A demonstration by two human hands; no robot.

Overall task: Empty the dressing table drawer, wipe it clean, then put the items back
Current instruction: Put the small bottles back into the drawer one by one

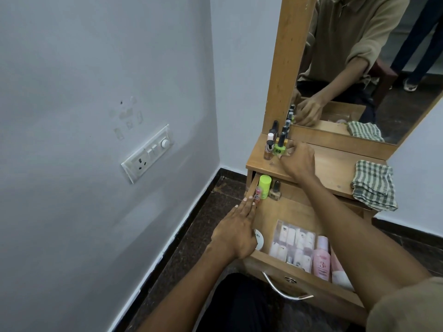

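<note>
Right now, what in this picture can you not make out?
- Head view: the right hand covers its own fingertips, so its hold on the green bottle is unclear.
- The white jar in the drawer is half hidden under the left hand.
- The pink bottle label is too small to read.
- The right forearm covers the drawer's right side.

The right hand [298, 161] is touching a green bottle [280, 146] on the table top [330, 168]. The left hand [236, 232] is lying flat on the side of the open drawer [287, 207], beside a small pink tube [329, 194]. A checked cloth [374, 184] is hanging over the table edge.
</note>
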